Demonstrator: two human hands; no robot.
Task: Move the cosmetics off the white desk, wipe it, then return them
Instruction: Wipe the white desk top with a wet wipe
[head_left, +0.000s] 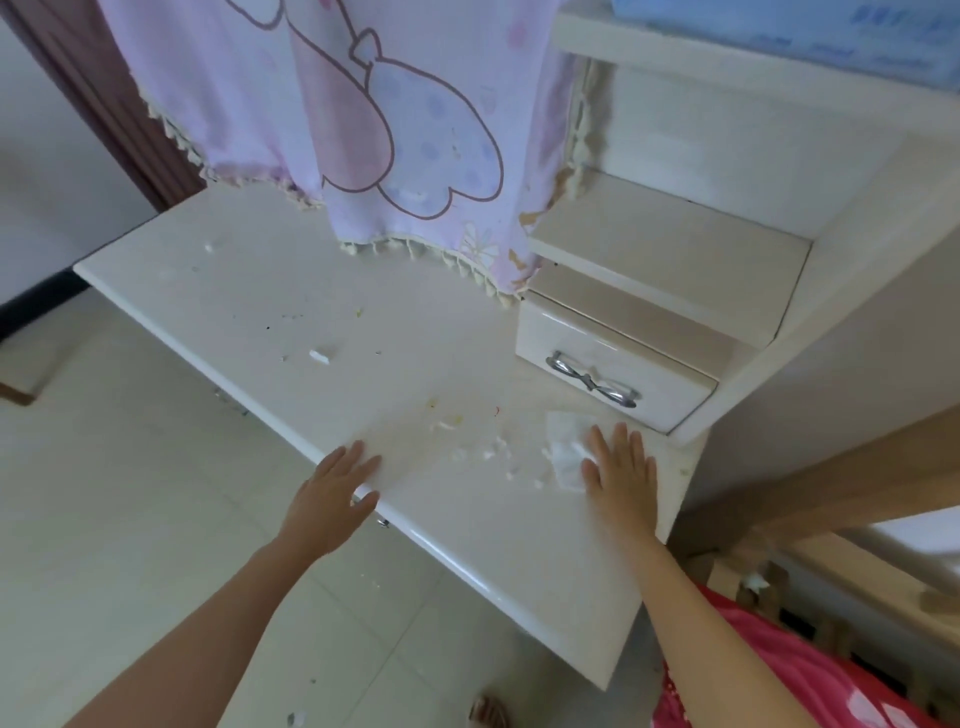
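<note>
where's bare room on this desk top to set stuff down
Bare: the near desk corner below the right hand, and the strip along the pink cloth. Crowded: crumbs between left hand and tissue, by the drawer.

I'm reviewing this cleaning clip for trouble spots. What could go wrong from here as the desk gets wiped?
1. The thin white paper tissue under the flat right hand seems to shed white shreds; it may tear further and leave more litter.
2. Those shreds lie near the front edge of the glossy white desk, so a sweep could push them onto the pale tiled floor.
</note>
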